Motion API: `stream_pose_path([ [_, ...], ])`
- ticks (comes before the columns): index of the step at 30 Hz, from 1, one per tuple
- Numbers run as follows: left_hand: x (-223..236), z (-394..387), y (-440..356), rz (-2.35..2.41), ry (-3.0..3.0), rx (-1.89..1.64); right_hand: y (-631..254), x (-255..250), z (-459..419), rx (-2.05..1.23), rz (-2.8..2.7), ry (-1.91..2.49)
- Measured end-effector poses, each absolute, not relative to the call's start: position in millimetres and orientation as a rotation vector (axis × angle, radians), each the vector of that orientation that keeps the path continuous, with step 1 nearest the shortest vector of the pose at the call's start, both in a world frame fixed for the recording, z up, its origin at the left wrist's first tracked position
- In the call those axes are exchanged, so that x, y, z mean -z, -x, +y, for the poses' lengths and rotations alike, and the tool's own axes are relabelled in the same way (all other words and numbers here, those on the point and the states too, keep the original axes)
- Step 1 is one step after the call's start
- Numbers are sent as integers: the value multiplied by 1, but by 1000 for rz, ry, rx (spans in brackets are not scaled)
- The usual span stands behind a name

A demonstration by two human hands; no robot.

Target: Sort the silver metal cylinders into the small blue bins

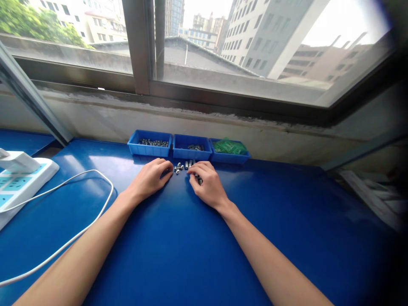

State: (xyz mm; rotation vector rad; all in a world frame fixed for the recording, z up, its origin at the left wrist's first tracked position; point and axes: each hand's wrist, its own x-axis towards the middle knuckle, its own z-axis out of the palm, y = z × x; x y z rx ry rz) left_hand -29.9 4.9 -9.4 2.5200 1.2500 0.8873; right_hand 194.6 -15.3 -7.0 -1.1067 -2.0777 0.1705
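1. Shows left hand (156, 175) just above centre of frame, slightly left; curled, with thumb and index finger drawn close together. Cannot tell from this view whether pinching anything.
2. Shows right hand (207, 180) opposite, slightly right of centre; bent over dark metal parts (200, 181), partly hidden beneath the fingers. Cannot confirm a firm pinch.
3. Between both hands, includes a loose cluster of small shiny fittings (179, 167) on blue bench (191, 242), nearest to left fingertips. Includes also short metal cylinders (190, 163), upright or nearly so, just beside right fingers.
4. Behind, in upper middle of frame, includes three blue bins in a row: left bin (149, 151) with many small metal pieces (154, 143), middle bin (191, 154) with fewer metal pieces (196, 147), right bin (231, 159) with green wrapping (229, 146).
5. At left edge, includes power strip (51, 167) with white plug (21, 162), and white cable (111, 187) looped near left forearm.
6. Risk, as judged: could topple or roll cylinders through a brush of right fingers, given narrow bases and smooth bench.
7. Could mix fittings with cylinders through a sideways sweep, given close spacing.
8. Could snag cable through a wide swing of left forearm.
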Motion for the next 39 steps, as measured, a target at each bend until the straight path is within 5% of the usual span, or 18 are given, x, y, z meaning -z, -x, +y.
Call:
stream_pose_path([
  [11,-1,0,10,1149,-1559,-1353,-194,7,-15,-172,-2075,1119],
  [17,-3,1,3,1119,-1394,-1383,-194,7,-15,-176,-2076,1118],
  [25,-6,37,26,1361,-1130,-1879,-195,8,-15,-190,-2080,1098],
  [32,-7,27,27,1441,-1511,-1726,-195,8,-14,-203,-2077,1104],
  [39,7,16,23,1172,-2475,-1064,-194,5,-15,-194,-2089,1115],
])
